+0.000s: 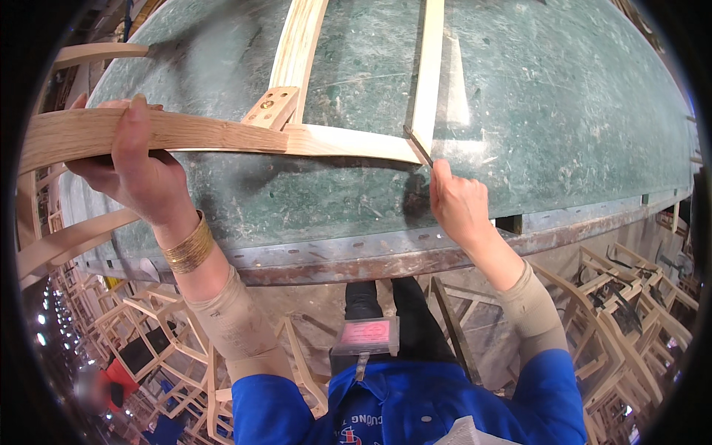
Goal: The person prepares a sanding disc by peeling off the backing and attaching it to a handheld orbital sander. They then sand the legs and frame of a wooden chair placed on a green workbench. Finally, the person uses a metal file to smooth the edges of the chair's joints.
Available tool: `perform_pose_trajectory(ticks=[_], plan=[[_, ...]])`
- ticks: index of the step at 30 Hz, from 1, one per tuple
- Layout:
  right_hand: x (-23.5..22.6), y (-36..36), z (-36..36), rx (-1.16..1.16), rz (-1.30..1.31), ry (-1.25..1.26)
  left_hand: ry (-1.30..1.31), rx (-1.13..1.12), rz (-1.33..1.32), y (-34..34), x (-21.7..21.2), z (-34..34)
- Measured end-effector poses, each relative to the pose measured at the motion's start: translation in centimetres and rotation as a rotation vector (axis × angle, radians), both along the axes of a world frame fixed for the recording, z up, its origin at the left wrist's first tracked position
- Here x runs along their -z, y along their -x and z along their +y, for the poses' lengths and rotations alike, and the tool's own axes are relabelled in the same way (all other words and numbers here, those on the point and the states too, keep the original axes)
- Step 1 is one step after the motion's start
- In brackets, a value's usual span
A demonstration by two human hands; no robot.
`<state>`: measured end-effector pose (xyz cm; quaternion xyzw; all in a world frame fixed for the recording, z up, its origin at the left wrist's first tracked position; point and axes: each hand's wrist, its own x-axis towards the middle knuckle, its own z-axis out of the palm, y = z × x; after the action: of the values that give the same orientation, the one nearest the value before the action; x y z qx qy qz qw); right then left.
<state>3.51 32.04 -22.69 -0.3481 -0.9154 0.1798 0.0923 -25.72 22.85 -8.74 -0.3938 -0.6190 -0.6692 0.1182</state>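
A pale wooden frame lies on the green worktable point(356, 193). My left hand point(152, 185) is wrapped round its curved wooden leg point(204, 135), thumb across the near face. In my right hand point(461, 204) is a thin, dark, flat tool point(420, 145); whether it is a file or a blade, I cannot tell. Its shaft crosses the corner where the front rail point(348, 142) meets a side rail point(428, 74). Beside the leg, a corner block point(271, 108) with several holes and a brass-coloured insert joins the front rail to another rail point(298, 48).
A worn metal edge point(334, 267) runs along the table's near side. Wooden frames point(148, 322) stand on the floor at the left, and more frames point(615, 326) crowd the right. Curved wooden pieces point(96, 53) jut over the table's left side.
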Motion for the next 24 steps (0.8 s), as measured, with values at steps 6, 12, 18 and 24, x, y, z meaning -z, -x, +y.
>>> perform_pose_trajectory(ticks=[6, 12, 18, 24], plan=[[0.21, -0.21, 0.00, -0.009, 0.001, -0.009, 0.057, -0.006, -0.007, 0.16, 0.06, -0.35], [0.02, -0.11, 0.49, -0.036, -0.004, -0.014, 0.053, -0.041, -0.025, 0.19, 0.15, -0.29], [-0.33, -0.09, 0.67, -0.054, -0.005, -0.009, 0.042, -0.008, -0.003, 0.45, 0.09, -0.39], [-0.52, -0.10, 0.77, -0.051, -0.043, 0.011, 0.028, -0.010, 0.048, 0.72, 0.16, -0.29]])
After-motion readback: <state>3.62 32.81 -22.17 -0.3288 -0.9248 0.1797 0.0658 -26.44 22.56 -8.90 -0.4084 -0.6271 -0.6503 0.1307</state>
